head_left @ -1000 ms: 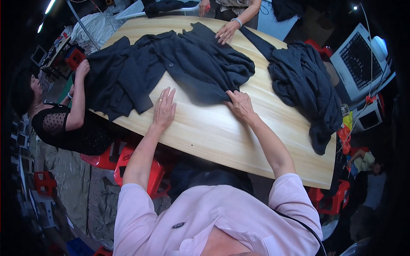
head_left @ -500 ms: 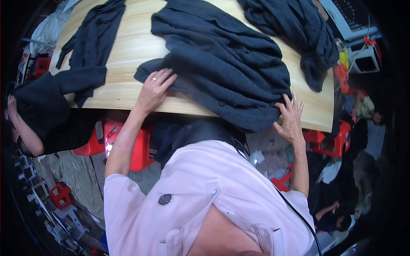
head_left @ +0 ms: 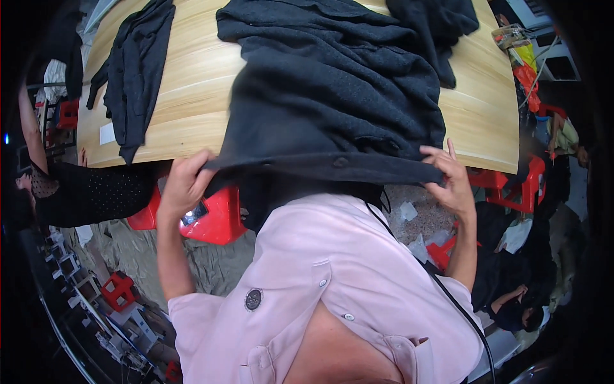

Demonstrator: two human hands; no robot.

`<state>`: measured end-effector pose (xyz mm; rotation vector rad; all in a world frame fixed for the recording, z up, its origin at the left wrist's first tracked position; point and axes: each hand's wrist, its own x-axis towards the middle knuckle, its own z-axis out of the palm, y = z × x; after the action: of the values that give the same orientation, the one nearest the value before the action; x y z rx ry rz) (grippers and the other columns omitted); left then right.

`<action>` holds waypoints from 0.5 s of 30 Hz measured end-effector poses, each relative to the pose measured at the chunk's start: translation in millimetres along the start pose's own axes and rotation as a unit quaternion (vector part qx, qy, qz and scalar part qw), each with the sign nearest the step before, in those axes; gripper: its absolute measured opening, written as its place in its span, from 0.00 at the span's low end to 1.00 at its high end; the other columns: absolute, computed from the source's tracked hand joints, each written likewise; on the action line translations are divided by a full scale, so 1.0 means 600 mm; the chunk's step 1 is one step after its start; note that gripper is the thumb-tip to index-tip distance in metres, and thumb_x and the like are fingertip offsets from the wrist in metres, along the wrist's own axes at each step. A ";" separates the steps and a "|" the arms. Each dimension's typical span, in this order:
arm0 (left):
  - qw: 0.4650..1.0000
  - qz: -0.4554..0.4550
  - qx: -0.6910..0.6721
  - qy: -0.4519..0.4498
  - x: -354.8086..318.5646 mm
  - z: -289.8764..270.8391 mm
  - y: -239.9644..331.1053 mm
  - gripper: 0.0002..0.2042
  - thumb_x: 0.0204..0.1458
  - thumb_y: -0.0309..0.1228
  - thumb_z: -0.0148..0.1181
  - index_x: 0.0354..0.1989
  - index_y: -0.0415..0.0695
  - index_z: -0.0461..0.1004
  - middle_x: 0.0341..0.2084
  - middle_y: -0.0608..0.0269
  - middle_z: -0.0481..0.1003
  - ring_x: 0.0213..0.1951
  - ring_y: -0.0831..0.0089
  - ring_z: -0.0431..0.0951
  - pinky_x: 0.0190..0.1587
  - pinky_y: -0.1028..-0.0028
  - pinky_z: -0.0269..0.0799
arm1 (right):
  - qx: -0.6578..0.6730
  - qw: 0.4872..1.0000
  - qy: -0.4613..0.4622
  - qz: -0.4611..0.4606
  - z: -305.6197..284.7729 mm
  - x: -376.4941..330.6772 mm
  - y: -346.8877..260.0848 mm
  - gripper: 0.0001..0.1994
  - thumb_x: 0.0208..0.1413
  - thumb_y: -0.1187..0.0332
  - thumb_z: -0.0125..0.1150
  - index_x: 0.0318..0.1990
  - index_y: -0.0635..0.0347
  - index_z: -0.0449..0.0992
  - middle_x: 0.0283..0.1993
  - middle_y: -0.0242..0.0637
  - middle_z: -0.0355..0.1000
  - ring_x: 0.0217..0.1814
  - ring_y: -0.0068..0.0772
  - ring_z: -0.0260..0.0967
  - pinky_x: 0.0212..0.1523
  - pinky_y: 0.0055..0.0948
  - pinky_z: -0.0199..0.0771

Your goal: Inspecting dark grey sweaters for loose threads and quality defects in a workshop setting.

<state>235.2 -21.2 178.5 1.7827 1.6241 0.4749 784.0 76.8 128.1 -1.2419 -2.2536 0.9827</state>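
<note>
At the near edge of the wooden table [head_left: 192,96], the left hand [head_left: 184,185] and right hand [head_left: 451,182] now both pinch the dark button-front garment [head_left: 332,96], stretching its hem taut. Half a second ago the hands lay flatter on the garment, which has since been drawn nearer.

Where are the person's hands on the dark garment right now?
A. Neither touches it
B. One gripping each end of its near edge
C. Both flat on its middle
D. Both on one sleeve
B: the left hand and right hand each grip an end of the garment's near edge at the table rim.
</note>
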 end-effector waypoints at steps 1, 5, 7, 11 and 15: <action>0.998 0.007 -0.038 -0.052 -0.004 -0.033 0.034 0.06 0.64 0.24 0.66 0.37 0.35 0.77 0.23 0.45 0.70 0.24 0.48 0.71 0.31 0.61 0.70 | 0.038 0.999 -0.016 0.015 -0.029 -0.004 0.001 0.11 0.48 0.75 0.71 0.28 0.61 0.70 0.30 0.34 0.74 0.42 0.39 0.79 0.87 0.65 0.52; 0.938 -0.039 -0.024 -0.345 0.002 -0.134 0.081 0.18 0.60 0.39 0.79 0.34 0.37 0.78 0.22 0.47 0.72 0.24 0.48 0.74 0.30 0.60 0.68 | 0.107 0.991 -0.026 0.071 -0.077 0.014 -0.001 0.18 0.45 0.65 0.72 0.25 0.59 0.63 0.21 0.29 0.57 0.25 0.23 0.57 0.52 0.38 0.76; 0.971 -0.024 0.058 -0.231 0.036 -0.139 0.077 0.21 0.59 0.42 0.79 0.35 0.34 0.78 0.23 0.43 0.73 0.25 0.45 0.75 0.32 0.59 0.72 | 0.109 0.987 -0.039 0.108 -0.081 0.040 0.006 0.25 0.43 0.53 0.76 0.26 0.57 0.62 0.24 0.27 0.54 0.28 0.21 0.54 0.32 0.32 0.49; 0.993 -0.002 0.075 -0.095 0.194 -0.113 0.036 0.27 0.60 0.45 0.78 0.33 0.31 0.72 0.23 0.46 0.67 0.28 0.65 0.61 0.34 0.61 0.69 | -0.014 0.992 0.058 0.114 -0.055 0.085 0.080 0.30 0.56 0.44 0.77 0.29 0.64 0.69 0.25 0.41 0.65 0.28 0.35 0.61 0.33 0.38 0.63; 0.981 -0.002 0.186 0.047 0.283 -0.015 -0.097 0.25 0.60 0.50 0.76 0.34 0.36 0.79 0.28 0.40 0.81 0.36 0.38 0.83 0.40 0.53 0.78 | -0.280 0.950 0.100 0.101 0.011 0.129 0.126 0.31 0.66 0.41 0.72 0.37 0.69 0.78 0.33 0.58 0.79 0.33 0.63 0.77 0.42 0.54 0.78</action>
<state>213.9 146.3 116.4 2.0522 1.8766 0.2666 782.1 167.2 68.2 -1.7404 -2.3493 0.2458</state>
